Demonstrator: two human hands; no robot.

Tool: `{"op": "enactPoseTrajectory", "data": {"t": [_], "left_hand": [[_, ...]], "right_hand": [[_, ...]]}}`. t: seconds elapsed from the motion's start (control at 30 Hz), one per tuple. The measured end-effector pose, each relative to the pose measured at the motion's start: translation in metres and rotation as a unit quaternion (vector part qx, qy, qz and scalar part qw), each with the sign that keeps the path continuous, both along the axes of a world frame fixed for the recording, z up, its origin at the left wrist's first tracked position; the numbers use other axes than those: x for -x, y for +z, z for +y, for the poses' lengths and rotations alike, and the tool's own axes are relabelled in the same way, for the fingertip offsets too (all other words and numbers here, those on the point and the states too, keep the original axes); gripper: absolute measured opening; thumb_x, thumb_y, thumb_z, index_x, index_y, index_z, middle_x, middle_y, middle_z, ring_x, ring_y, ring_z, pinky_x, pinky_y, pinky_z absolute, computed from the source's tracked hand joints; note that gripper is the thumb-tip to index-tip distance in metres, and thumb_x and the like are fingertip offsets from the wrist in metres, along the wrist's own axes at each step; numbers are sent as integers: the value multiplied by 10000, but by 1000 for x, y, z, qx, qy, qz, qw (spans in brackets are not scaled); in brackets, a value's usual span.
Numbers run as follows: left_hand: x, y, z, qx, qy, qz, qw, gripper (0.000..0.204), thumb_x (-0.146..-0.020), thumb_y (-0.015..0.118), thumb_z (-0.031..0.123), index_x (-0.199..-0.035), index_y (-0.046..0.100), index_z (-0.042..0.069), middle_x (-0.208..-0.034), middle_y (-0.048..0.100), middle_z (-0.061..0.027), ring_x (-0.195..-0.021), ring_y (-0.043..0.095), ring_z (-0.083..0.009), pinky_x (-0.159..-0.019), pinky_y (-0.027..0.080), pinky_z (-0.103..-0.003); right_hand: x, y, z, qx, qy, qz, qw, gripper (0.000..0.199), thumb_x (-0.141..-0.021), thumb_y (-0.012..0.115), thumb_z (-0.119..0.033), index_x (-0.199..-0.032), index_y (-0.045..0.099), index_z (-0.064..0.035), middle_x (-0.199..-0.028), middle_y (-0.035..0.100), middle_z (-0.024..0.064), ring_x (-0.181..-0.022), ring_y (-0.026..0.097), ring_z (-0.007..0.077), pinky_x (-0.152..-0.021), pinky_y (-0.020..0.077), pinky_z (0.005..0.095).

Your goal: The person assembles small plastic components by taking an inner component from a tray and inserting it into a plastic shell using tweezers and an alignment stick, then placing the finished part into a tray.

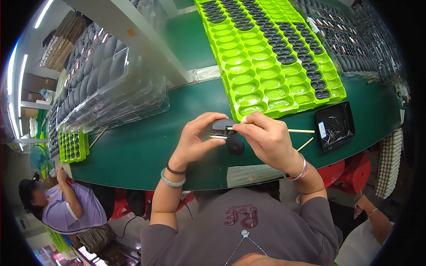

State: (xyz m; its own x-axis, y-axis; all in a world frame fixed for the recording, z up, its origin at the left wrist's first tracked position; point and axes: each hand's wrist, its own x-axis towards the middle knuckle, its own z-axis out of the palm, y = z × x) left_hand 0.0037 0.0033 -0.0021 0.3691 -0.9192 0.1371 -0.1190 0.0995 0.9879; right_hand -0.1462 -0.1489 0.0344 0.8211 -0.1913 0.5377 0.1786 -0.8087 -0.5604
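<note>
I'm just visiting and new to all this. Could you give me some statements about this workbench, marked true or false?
1. The left hand holds a dark rounded part. True.
2. The right hand holds a thin wooden stick. True.
3. The large tray is red. False: it is bright green.
4. The black box stands left of the left hand. False: it stands right of the right hand.
5. A dark bead bracelet is on the right wrist. False: it is on the left.

Bright ceiling tubes (43, 14) — bent, dark-cornered edges
</note>
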Motion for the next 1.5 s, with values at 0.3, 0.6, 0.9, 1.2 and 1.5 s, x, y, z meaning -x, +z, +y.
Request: {"op": "enactPoseTrajectory", "data": {"t": [0.3, 0.6, 0.9, 1.2, 1.5], "left_hand": [[1, 1, 0, -10, 15, -76, 997, 503, -669, 745, 68, -1132, 563, -3, -1050, 596, -124, -957, 582, -225, -841, 459, -309], [-1, 6, 2, -26, -3, -91, 996, 507, -685, 748, 72, -1141, 550, -24, -1061, 575, -120, -954, 572, -207, -834, 469, -299], [4, 5, 2, -25, 0, -89, 996, 498, -680, 755, 83, -1123, 560, -32, -1033, 587, -119, -923, 588, -199, -809, 477, -290], [10, 2, 0, -12, 44, -108, 993, 471, -670, 758, 114, -1088, 581, -12, -971, 623, -126, -868, 615, -229, -768, 487, -302], [5, -1, -1, -51, 36, -74, 995, 497, -691, 748, 113, -1132, 555, -12, -1011, 593, -110, -936, 585, -198, -826, 460, -295]], "right_hand": [[2, 1, 2, 20, -2, 34, 999, 196, -718, 641, 23, -910, 641, -18, -861, 642, 113, -705, 646, 257, -575, 520, 316], [3, -5, 1, 72, 1, 6, 997, 220, -678, 635, -33, -896, 626, -10, -871, 652, 111, -638, 626, 215, -537, 507, 305], [0, 2, 4, 39, -1, 38, 999, 181, -676, 642, 34, -852, 630, -5, -780, 632, 110, -655, 632, 251, -528, 504, 319], [-3, -7, 0, 3, 6, 74, 997, 178, -685, 607, -15, -853, 634, -69, -743, 571, 48, -599, 597, 229, -477, 452, 330], [-8, -10, -6, -155, 7, 18, 988, 157, -768, 626, -43, -926, 636, -43, -826, 595, 106, -614, 593, 250, -535, 471, 324]]}}
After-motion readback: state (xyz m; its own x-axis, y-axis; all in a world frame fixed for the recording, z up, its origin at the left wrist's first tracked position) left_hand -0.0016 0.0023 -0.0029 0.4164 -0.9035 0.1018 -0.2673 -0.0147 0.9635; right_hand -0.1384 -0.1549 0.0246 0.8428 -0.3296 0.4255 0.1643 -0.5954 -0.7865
